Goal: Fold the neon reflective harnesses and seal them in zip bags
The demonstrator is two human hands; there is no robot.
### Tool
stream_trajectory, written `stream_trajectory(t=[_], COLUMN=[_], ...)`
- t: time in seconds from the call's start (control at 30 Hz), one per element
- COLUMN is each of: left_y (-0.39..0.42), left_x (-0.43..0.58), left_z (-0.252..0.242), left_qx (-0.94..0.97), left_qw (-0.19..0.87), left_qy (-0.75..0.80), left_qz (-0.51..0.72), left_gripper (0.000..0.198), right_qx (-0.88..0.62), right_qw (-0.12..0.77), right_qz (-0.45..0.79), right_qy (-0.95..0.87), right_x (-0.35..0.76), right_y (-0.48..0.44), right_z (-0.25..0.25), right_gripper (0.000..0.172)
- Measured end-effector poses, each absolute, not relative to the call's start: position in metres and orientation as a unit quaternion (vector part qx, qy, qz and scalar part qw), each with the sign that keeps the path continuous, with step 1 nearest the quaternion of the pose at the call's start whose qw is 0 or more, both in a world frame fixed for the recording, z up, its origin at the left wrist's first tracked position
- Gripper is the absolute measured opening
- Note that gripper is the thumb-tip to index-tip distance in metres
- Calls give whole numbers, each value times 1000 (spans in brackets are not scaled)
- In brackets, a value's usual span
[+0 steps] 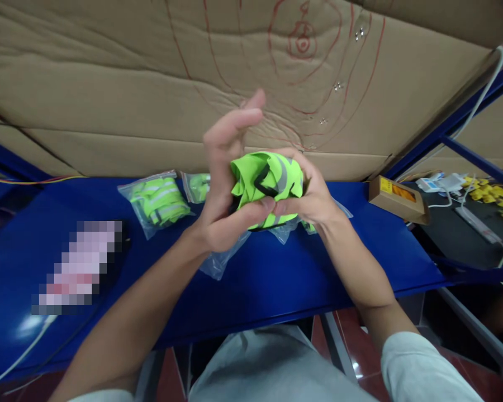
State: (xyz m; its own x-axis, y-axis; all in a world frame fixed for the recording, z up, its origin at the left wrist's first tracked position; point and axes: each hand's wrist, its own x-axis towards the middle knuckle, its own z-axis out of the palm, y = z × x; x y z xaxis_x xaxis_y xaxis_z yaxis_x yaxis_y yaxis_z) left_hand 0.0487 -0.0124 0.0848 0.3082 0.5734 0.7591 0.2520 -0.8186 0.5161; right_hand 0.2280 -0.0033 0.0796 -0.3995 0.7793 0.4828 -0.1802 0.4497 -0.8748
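A rolled, bright green vest [283, 178] with grey reflective strips and black edging is held up between both hands above the blue table. My left hand [224, 184] presses its thumb against the front of the bundle, its other fingers raised and apart from the fabric. Wrapped round the right side of the vest is my right hand [314, 192], its thumb on the front near the left thumb. Below the hands lies a clear plastic bag [222, 259], partly hidden. To the left, a bagged green vest [163, 201] rests on the table.
Another bagged vest [198, 187] lies behind my left hand. A blurred-out device [81, 262] with a white cable is on the blue table [260, 290] at left. At right stand a cardboard box [396, 198] and yellow pieces [486, 192]. Cardboard lines the back.
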Motion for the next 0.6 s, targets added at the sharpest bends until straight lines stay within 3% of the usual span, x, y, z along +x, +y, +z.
stream_trajectory(t=[0.13, 0.27, 0.37, 0.53, 0.6], left_y=[-11, -23, -40, -44, -39], left_x=[38, 17, 8, 13, 17], left_z=[64, 16, -9, -5, 0], left_qx=[799, 833, 837, 877, 878], left_qw=[155, 23, -37, -82, -83], left_qy=[271, 491, 538, 440, 419], left_qz=[514, 254, 92, 173, 213], left_gripper=[77, 92, 97, 69, 70], right_qx=[-272, -371, -436, -470, -467], right_qw=[532, 574, 594, 551, 525], right_qz=[444, 369, 361, 415, 405], right_qy=[-668, -630, -573, -551, -584], right_x=[240, 266, 281, 280, 276], right_y=[-3, -1, -1, -16, -23], right_z=[68, 36, 3, -20, -17], right_gripper=[70, 68, 68, 67, 67])
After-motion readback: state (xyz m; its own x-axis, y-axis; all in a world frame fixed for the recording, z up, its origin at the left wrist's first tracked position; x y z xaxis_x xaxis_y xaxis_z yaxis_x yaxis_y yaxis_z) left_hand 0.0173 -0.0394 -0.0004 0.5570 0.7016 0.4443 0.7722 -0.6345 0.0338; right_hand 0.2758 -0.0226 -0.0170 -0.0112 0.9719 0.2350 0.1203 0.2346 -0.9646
